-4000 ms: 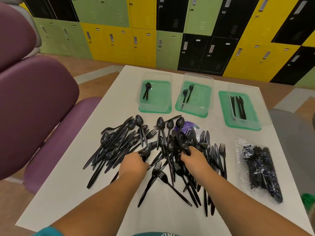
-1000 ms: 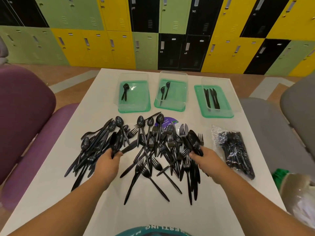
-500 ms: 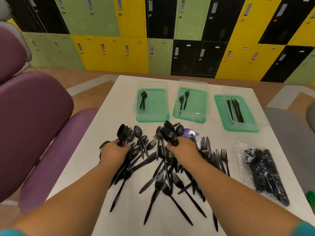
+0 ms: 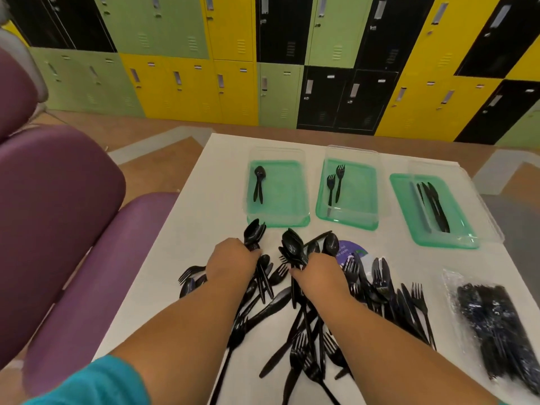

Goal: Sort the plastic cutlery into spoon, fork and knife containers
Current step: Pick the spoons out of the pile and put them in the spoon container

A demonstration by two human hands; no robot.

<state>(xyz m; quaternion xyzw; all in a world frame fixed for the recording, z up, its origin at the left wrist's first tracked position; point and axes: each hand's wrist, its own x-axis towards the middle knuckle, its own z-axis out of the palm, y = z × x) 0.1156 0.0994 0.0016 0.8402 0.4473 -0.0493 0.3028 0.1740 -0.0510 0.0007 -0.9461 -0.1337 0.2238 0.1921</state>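
Note:
A heap of black plastic cutlery [image 4: 336,311] lies on the white table [image 4: 193,229]. My left hand [image 4: 233,261] is closed around a bundle of black spoons [image 4: 253,232], bowls pointing up and away. My right hand [image 4: 320,271] grips a second bundle of spoons [image 4: 293,246]. Three clear containers with green bases stand at the far side: the left spoon container [image 4: 280,211] holds spoons, the middle fork container [image 4: 359,200] holds two forks, the right knife container [image 4: 409,209] holds knives.
A sealed clear bag of black cutlery [image 4: 496,325] lies at the right edge of the table. A purple round sticker [image 4: 349,250] shows under the heap. A purple padded seat [image 4: 73,258] stands left of the table. Coloured lockers line the far wall.
Both hands, each with its bundle of spoons, have moved forward from the heap toward the left container. Earlier they were picking spoons out of the heap.

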